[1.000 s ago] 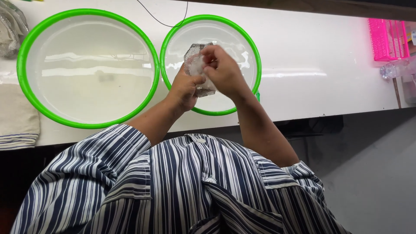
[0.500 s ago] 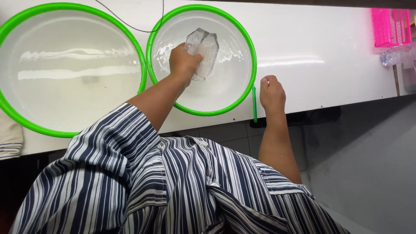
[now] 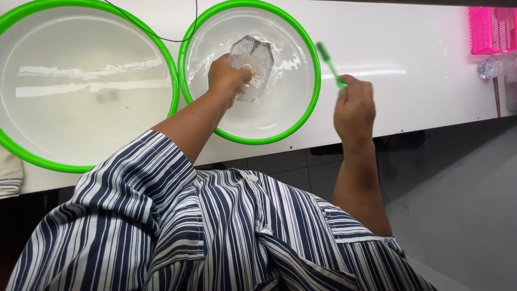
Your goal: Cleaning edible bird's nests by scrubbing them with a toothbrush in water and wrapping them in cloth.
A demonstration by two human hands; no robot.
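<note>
My left hand (image 3: 229,75) grips a pale mesh piece (image 3: 253,59) and holds it in the water of the right-hand white basin with a green rim (image 3: 311,102). My right hand (image 3: 354,105) is raised over the white counter (image 3: 409,70), just right of that basin, closed on a green toothbrush (image 3: 329,63) whose head points up and to the left. The brush is apart from the mesh.
A larger white basin with a green rim (image 3: 173,91) stands to the left, holding water. A thin black cable (image 3: 161,37) crosses between the basins. A pink basket (image 3: 493,29) sits at the far right with a clear item (image 3: 490,67) beside it. A folded cloth (image 3: 9,172) lies at the left edge.
Both hands held the mesh over the basin a second ago. My right hand then dropped to the counter edge and has now risen holding the green toothbrush; my left hand keeps the mesh in the water.
</note>
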